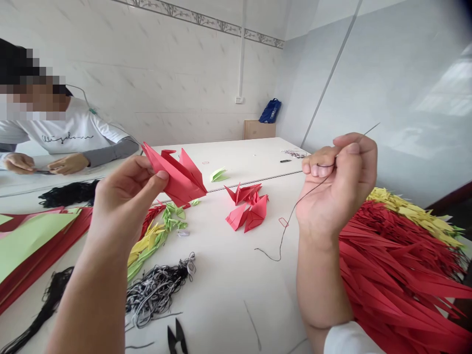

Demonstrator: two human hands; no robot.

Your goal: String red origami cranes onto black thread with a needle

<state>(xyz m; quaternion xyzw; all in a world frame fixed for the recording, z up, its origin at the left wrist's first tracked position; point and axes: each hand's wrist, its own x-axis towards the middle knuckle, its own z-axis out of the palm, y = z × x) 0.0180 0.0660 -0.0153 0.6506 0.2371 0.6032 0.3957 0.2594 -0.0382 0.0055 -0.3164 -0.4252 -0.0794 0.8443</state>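
Our left grip (pixel 123 196) pinches the origami (pixel 179 179), our right grip (pixel 341 189) the needle (pixel 372 128); squeezing too hard could crease the paper.

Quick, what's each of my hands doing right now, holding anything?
Left hand: closed, pinching a red folded paper piece.
Right hand: closed, pinching a needle, with dark thread trailing below.

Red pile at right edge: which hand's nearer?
Right. The right hand is raised, pinching a needle, up and left of the red pile in view; the left hand, holding folded red paper, is much farther left.
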